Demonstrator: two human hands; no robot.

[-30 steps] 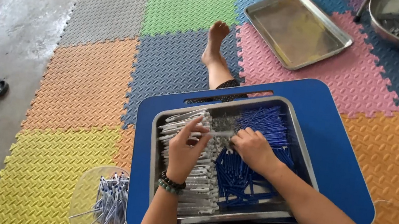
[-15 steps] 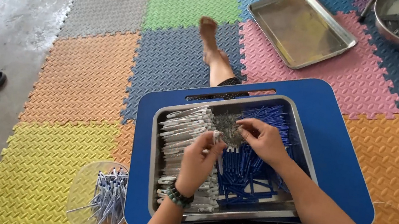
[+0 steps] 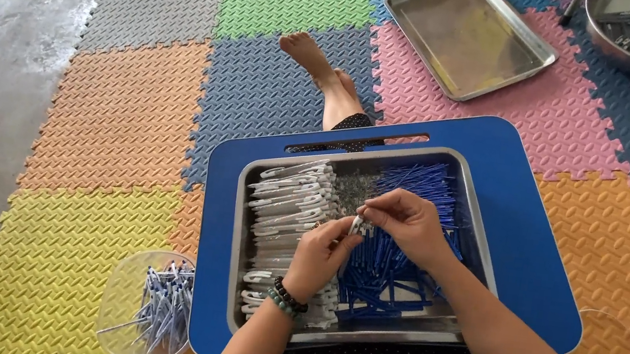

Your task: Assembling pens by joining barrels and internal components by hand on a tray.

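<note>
Currently we pinch a small white pen part [image 3: 358,225] between left hand [image 3: 323,256] and right hand [image 3: 404,221]; few finished pens [image 3: 165,307] fill the clear tub [image 3: 122,299], many white barrels [image 3: 292,198] and blue refills [image 3: 411,186] remain.

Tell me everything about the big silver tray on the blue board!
The silver tray is a shallow rectangular pan that looks like shiny metal, with a raised rim and rounded corners. It lies flat on the blue board. Inside, white pen parts are stacked on the left, blue sticks piled on the right, and small grey bits between them. The left hand and right hand meet over its middle.
</note>
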